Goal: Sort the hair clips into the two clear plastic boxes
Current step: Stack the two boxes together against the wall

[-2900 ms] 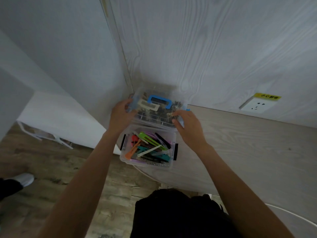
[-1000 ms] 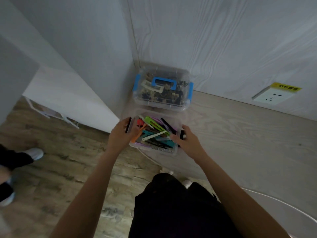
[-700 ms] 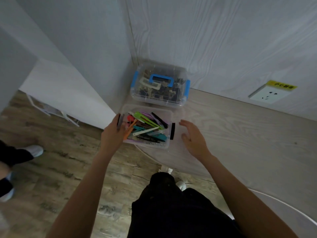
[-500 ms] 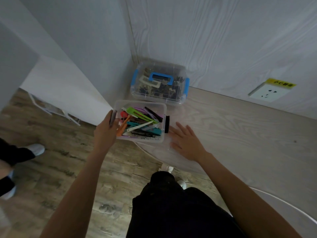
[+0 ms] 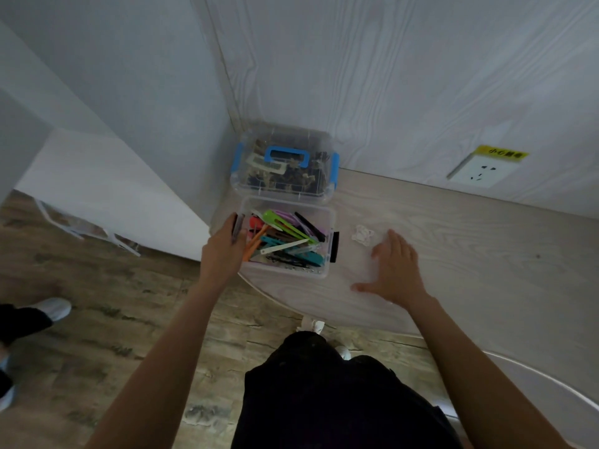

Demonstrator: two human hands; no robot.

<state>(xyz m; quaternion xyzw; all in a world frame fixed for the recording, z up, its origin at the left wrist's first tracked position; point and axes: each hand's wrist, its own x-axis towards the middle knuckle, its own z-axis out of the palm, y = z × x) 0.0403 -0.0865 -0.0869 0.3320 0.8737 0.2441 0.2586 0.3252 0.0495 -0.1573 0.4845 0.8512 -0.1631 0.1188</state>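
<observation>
Open clip box (image 5: 287, 268) gripped at its left end by left-hand fingers (image 5: 234, 229), right hand (image 5: 394, 270) flat alongside

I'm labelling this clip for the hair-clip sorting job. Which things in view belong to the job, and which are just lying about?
Job:
open box of coloured clips
lidded box with blue handle
left hand, gripping the open box
right hand, flat on the table

Lying about:
small white object
wall socket

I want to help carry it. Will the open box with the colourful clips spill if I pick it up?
Probably light: the open box is thin clear plastic holding small hair clips. It has no lid on, so tilting could spill them. Smooth walls may be slippery; the left hand grips one end, so use both hands.
</observation>
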